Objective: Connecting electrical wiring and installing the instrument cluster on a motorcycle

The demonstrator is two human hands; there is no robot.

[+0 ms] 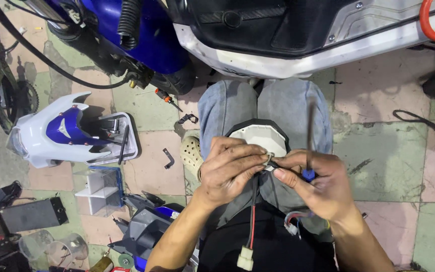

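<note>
White-faced headlight unit resting on lap, wiring harness and white plug dangling unconnected. Left hand pinching small fitting at rim; right hand closed around blue-handled screwdriver. Scooter fairing already off, lying on tiled floor; reassembly apparently outstanding.

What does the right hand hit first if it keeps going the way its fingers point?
The right hand points left toward the left hand. Their fingertips already meet around a small metal fitting, so that fitting and the left fingers come first. Depth is unclear.
</note>
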